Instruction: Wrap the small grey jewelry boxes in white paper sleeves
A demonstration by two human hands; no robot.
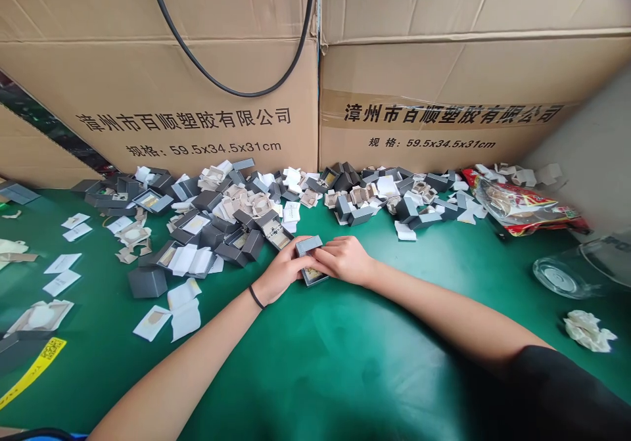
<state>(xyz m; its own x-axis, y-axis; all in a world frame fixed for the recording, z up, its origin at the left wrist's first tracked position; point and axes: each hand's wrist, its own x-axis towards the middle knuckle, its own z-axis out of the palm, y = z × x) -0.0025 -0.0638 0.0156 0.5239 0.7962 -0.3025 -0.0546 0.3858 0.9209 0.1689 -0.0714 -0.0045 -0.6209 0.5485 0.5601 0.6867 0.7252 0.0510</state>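
Note:
A small dark grey hinged box [314,277] with its lid up is in my hands, just above the green table. My left hand [282,271] is closed around the box's left side. From the right, my right hand [346,259] reaches over it with curled fingers at the opening between lid and base. What those fingertips pinch, if anything, is hidden. Inside the box a yellowish patch shows. Just beyond my left hand stands another open grey box [273,228] with a light inside.
Grey boxes, white slips and beige inserts [246,204] lie heaped along large cartons [197,79]. A black cable [236,92] hangs in front. At right are a red food packet [522,204], a clear cup [562,277] and crumpled tissue [589,330]; at left, a yellow strip [32,372].

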